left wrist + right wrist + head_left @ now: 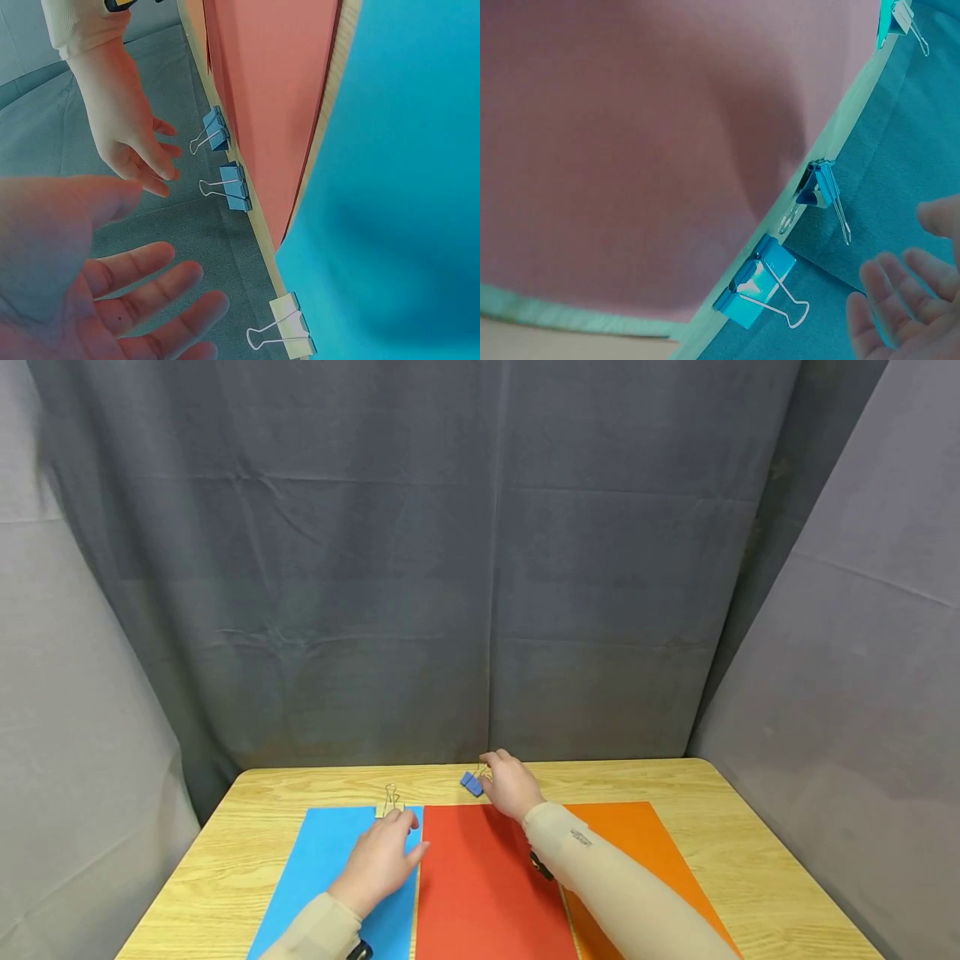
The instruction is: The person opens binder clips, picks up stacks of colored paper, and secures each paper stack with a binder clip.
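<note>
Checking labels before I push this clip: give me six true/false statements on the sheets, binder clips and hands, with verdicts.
1. The red sheet lies between the blue sheet and the orange sheet. True.
2. The right hand is nearer the blue clips than the left hand is. True.
3. Three blue clips are in view. False: two.
4. The pale yellow clip is by the blue sheet's far edge. True.
5. The left hand pinches the pale yellow clip. False: it holds nothing.
6. The orange sheet is the leftmost in the head view. False: it is the rightmost.
</note>
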Tool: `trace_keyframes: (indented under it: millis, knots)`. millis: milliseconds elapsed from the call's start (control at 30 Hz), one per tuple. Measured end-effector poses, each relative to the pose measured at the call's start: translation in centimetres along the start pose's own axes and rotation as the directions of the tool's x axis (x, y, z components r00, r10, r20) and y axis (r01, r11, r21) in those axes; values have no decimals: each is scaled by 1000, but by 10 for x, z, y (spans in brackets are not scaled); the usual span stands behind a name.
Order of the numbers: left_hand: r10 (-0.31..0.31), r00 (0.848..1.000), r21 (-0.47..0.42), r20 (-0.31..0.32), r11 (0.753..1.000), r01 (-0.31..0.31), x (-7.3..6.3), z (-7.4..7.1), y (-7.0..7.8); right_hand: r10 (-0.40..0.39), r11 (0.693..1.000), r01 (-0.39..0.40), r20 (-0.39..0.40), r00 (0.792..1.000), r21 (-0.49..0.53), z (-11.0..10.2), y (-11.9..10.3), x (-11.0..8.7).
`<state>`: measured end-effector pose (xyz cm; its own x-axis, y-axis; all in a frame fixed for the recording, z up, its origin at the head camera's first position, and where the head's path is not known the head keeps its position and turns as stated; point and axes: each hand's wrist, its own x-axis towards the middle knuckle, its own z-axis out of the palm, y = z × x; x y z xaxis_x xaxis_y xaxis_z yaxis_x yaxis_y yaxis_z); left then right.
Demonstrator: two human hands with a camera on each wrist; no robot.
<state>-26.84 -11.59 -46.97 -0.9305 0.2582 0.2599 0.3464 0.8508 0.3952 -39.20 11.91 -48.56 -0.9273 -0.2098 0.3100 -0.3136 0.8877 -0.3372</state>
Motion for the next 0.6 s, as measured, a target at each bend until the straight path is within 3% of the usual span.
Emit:
trace_keyframes:
  millis: [600]
  knots:
    - [14, 1000, 6, -9, 1000, -14, -4, 1, -1, 61, 998, -61, 26, 998, 5, 15, 2, 14]
